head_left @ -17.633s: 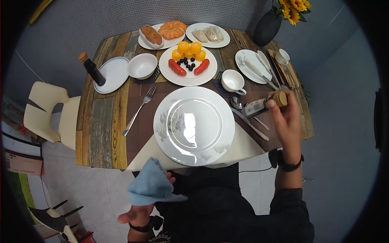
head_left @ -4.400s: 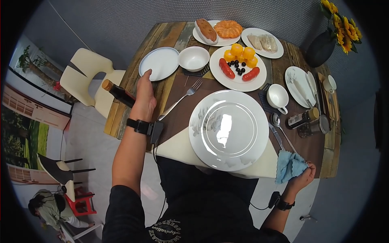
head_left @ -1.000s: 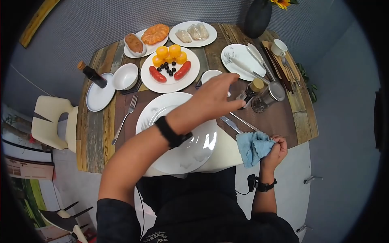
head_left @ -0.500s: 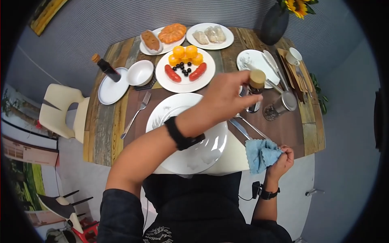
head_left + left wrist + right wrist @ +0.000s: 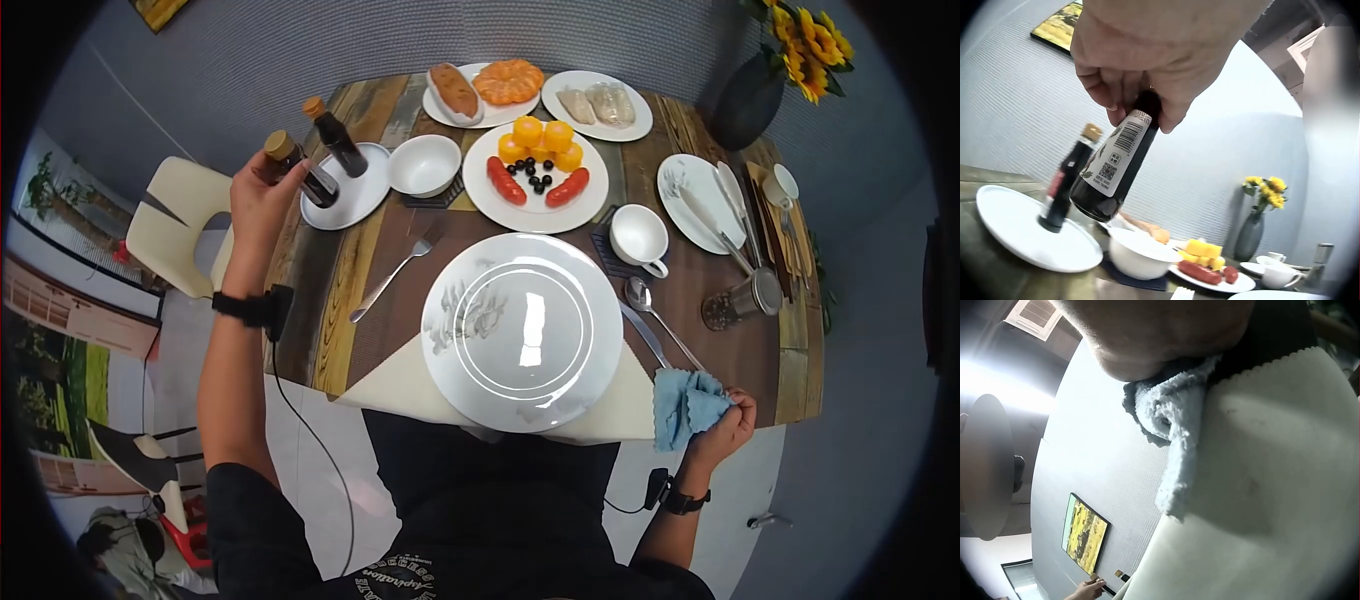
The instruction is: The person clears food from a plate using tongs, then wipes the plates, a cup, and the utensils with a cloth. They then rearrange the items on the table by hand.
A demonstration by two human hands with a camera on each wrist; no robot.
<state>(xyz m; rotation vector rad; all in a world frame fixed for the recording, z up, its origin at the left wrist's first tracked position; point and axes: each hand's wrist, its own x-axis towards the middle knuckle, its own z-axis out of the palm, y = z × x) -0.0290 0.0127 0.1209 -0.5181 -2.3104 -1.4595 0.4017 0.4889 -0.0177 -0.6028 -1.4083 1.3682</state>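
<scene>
My left hand (image 5: 258, 200) pinches a small dark glass bottle (image 5: 1113, 169) with a gold cap and a white barcode label by its upper end. The bottle is tilted, its base over the oval white plate (image 5: 350, 215) at the table's left side. Beside it on that plate stands a second dark bottle (image 5: 340, 145) with a cork-coloured top. My right hand (image 5: 728, 432) grips a crumpled pale blue cloth (image 5: 688, 408) at the front right table edge. The cloth hangs over the edge there, and the right wrist view shows it bunched below the hand.
A large white plate (image 5: 525, 415) lies at the front centre, with a fork (image 5: 395, 277) left and a knife (image 5: 645, 335) and spoon right. A bowl (image 5: 424, 165), cup (image 5: 640, 235), pepper grinder (image 5: 740, 298), food plates and a dark vase (image 5: 748, 105) stand around it.
My left hand took hold of the gold-capped bottle next to the grinder, lifted it and carried it across to the left plate. My right hand keeps the cloth at the front right edge.
</scene>
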